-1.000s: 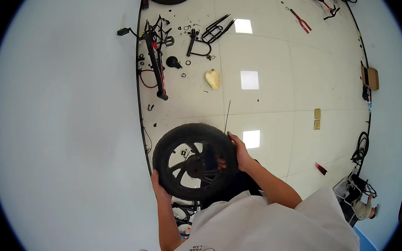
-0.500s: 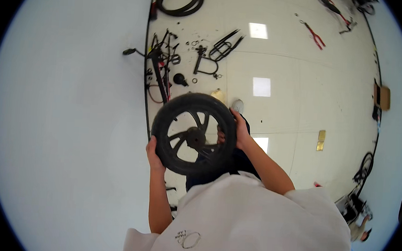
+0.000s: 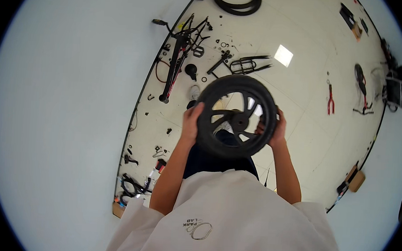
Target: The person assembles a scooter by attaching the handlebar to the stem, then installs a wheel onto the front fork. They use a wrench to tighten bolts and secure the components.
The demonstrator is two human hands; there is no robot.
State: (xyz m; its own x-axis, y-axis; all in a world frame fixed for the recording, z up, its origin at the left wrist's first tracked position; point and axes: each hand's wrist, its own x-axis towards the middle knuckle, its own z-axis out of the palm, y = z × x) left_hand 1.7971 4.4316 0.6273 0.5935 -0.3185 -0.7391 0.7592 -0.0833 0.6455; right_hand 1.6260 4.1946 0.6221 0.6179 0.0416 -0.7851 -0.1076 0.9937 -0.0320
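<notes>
A black spoked wheel with its tyre is held up in front of my body, its face toward me. My left hand grips the tyre at its left edge. On the opposite edge my right hand is closed round the tyre, and some of its fingertips show through the gap between the spokes. Beneath the wheel, parts of my shoes and dark trousers show. Just past it on the floor lies a black rear rack, partly beside a bent black bracket.
A black and red bicycle frame lies along the left wall. Two black tyres rest at the far side. Small parts are scattered between them. At the right are a red fork and a cardboard box. Black cables lie near left.
The view has turned and shifted, so the floor parts appear moved. The wheel has gone right in the picture with both hands still on it. More floor at near left shows now.
</notes>
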